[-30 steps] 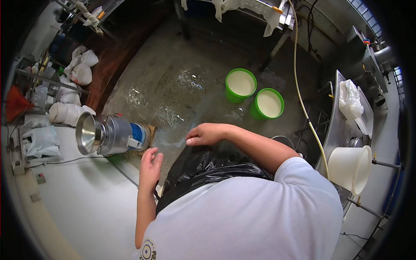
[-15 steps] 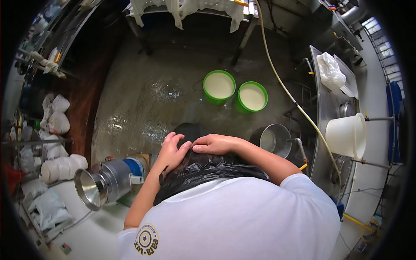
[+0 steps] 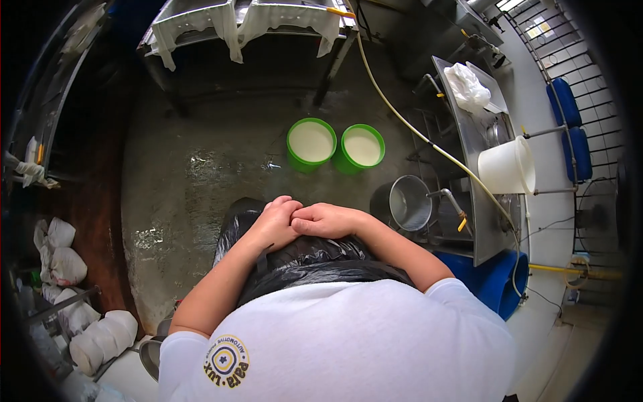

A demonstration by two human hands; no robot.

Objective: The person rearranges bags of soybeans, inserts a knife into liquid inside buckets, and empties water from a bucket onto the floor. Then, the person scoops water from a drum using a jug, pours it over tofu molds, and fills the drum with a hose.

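My left hand [image 3: 274, 226] and my right hand [image 3: 327, 221] rest together in front of my waist, over a black plastic apron [image 3: 318, 253]. The fingers of both are drawn in and pressed against each other, the right thumb lying across the left hand. Nothing shows in either one, though some fingertips are hidden. Ahead on the wet floor stand two green buckets, a left one [image 3: 307, 165] and a right one [image 3: 353, 168], both filled with a creamy white liquid. A metal pot [image 3: 382, 202] is to the right of my hands.
A hose [image 3: 402, 121] runs down past a steel counter [image 3: 483, 221] with a white bucket [image 3: 504, 167] on it. Below that is a blue container [image 3: 477, 278]. A cloth-draped table [image 3: 281, 18] stands at the far side. White bundles [image 3: 107, 340] lie at left.
My hands have come together from a looser, fingertip-touching pose to a clasp. The view has turned to the right, so the metal machine at lower left is now mostly out of sight.
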